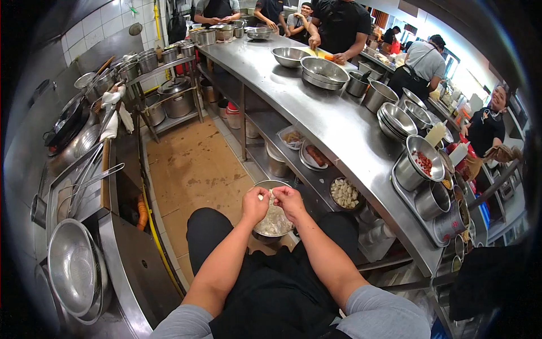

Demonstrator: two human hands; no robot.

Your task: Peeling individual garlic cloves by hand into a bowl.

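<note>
My left hand point(255, 207) and my right hand point(292, 205) meet in front of me, fingertips nearly touching. Both pinch a small whitish piece point(271, 194), apparently a garlic clove, largely hidden by the fingers. Below them, between my knees, stands a metal bowl point(271, 183) holding pale garlic pieces and papery skins point(275, 224). To the right, on the lower shelf under the counter, a round container holds several whitish garlic cloves point(344, 193).
A long steel counter point(262, 80) runs along my right, with stacked bowls point(396, 120) and a tray point(398, 186) of containers. A co-worker point(341, 25) cuts something orange across it. On the left are a cooking station with colanders point(72, 267) and a pot point(175, 99) on a rack.
</note>
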